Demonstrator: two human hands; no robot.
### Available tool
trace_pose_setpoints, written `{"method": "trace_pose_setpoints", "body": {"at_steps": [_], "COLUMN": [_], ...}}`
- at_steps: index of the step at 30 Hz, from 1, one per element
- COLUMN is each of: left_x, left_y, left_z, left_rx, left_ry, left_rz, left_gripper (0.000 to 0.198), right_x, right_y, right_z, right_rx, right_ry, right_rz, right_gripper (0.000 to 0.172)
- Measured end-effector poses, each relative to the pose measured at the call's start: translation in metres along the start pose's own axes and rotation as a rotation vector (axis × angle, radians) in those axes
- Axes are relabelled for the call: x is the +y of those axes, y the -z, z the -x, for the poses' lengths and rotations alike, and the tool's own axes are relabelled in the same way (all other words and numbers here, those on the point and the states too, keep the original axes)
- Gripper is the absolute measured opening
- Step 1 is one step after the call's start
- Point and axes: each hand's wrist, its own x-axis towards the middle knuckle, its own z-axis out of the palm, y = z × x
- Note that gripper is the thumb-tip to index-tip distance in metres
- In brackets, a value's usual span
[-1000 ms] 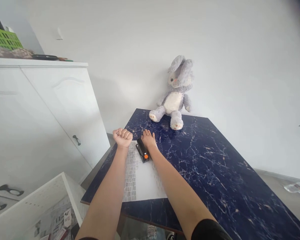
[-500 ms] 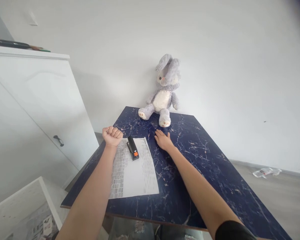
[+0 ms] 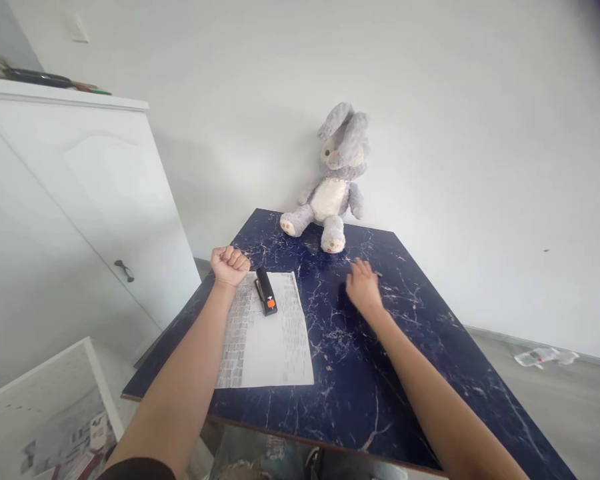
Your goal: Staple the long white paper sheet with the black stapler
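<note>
Head view: two bare hands are resting on a dark blue marbled table (image 3: 420, 347), with a stapler between them.
The left hand (image 3: 230, 265), at centre left of the frame, is curling into a tight fist and holding nothing, at the upper left corner of a printed sheet (image 3: 273, 343). The black stapler (image 3: 266, 291) is lying on that sheet, just right of the fist. The right hand (image 3: 363, 288) is lying flat and open on the tabletop, empty, well apart from the stapler. A grey plush rabbit (image 3: 333, 180) is sitting at upper centre.

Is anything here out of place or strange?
A plush rabbit sits on the table, and crumpled clear plastic lies on the floor at right like litter. The stapler rests aslant on the paper.
</note>
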Motion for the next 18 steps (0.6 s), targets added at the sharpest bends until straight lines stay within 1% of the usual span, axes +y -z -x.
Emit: {"method": "trace_pose_setpoints", "body": {"at_steps": [2, 3, 4, 6, 8, 9, 11, 14, 18], "left_x": [-0.001, -0.002, -0.003, -0.004, -0.004, -0.004, -0.005, -0.007, -0.011], "left_y": [-0.001, -0.001, -0.001, -0.001, -0.002, -0.002, -0.004, -0.006, -0.009], "left_z": [0.0, 0.0, 0.001, 0.001, 0.002, 0.002, 0.003, 0.003, 0.002], "left_rx": [-0.013, -0.015, -0.01, 0.004, 0.007, 0.008, 0.015, 0.01, -0.015], "left_ry": [0.005, 0.005, 0.002, -0.003, -0.004, -0.002, 0.001, 0.027, 0.111], "left_rz": [-0.007, -0.014, -0.024, -0.046, -0.061, -0.069, -0.089, -0.091, -0.015], "left_gripper": [0.053, 0.053, 0.053, 0.053, 0.053, 0.053, 0.054, 0.055, 0.053], "right_x": [-0.06, -0.089, -0.116, -0.157, -0.179, -0.183, -0.183, -0.17, -0.147], "right_y": [-0.005, -0.008, -0.012, -0.022, -0.032, -0.036, -0.042, -0.042, -0.034], "right_z": [0.012, 0.019, 0.024, 0.033, 0.036, 0.036, 0.036, 0.037, 0.043], "right_rx": [-0.056, -0.088, -0.106, -0.134, -0.176, -0.198, -0.228, -0.24, -0.246], "right_ry": [0.225, 0.306, 0.348, 0.362, 0.32, 0.299, 0.284, 0.315, 0.335], "right_rz": [-0.196, -0.279, -0.308, -0.342, -0.365, -0.379, -0.412, -0.434, -0.382], "right_gripper": [0.052, 0.054, 0.057, 0.062, 0.062, 0.06, 0.056, 0.054, 0.061]}}
